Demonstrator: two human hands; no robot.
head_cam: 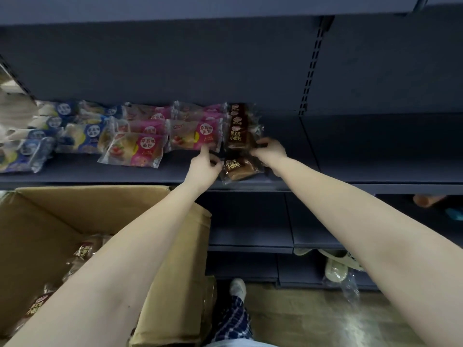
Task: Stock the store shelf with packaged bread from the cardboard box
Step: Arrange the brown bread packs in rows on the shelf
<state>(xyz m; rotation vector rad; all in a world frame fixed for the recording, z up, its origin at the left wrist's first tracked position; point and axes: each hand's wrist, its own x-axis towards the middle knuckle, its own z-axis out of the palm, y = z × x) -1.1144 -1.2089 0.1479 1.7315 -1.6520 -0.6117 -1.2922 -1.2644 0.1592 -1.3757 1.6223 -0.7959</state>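
Head view shows both bare arms reaching to the dark blue shelf, where the bread packets lie in rows. The right hand has its fingers curled on the right edge of the upper brown packet, which lies at the front of a short brown row. Just below it, near the shelf's front edge, lies the front brown packet, a little tilted. The left hand is at this packet's left end, with the index finger stretched up to the corner of the pink packets. Its other fingers are curled (I cannot tell if they pinch the wrapper). Further left are the blue packets. The cardboard box stands open at lower left, with more brown bread inside.
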